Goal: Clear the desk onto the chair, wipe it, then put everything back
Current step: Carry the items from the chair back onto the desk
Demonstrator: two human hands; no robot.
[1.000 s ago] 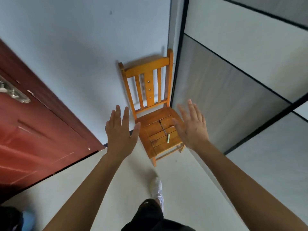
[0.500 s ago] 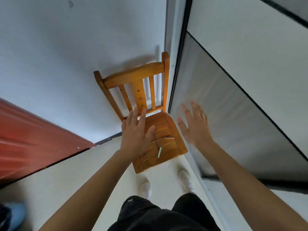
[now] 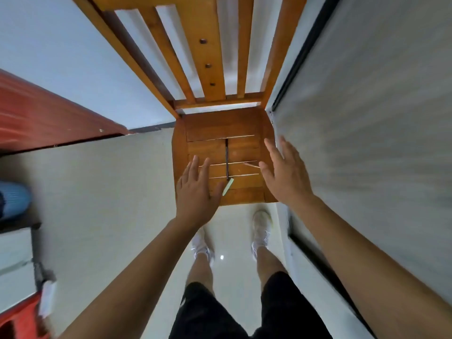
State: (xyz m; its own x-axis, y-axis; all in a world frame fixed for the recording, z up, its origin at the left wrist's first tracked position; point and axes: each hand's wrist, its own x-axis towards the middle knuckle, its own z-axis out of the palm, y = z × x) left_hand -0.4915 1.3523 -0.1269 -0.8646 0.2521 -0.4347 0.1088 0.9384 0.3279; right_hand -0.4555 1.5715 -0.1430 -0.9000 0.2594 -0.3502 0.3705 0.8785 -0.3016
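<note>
An orange wooden chair [image 3: 220,126] stands right below me in the corner, its slatted back against the white wall. On its seat lie a thin black pen [image 3: 226,157], a small pale green stick [image 3: 227,187] near the front edge, and a thin light sliver [image 3: 252,164]. My left hand [image 3: 197,192] hovers over the seat's front left part, fingers straight, its thumb close to the green stick. Over the seat's right edge my right hand [image 3: 285,172] is spread, holding nothing.
A grey partition [image 3: 367,143] runs along the right, tight against the chair. A red door [image 3: 36,118] is at the left, a blue object [image 3: 14,199] and a red thing [image 3: 22,319] lower left. My feet in white shoes [image 3: 261,226] stand on the pale floor.
I have stepped up to the chair and now look straight down at the seat. Both hands came lower, over the seat, still holding nothing.
</note>
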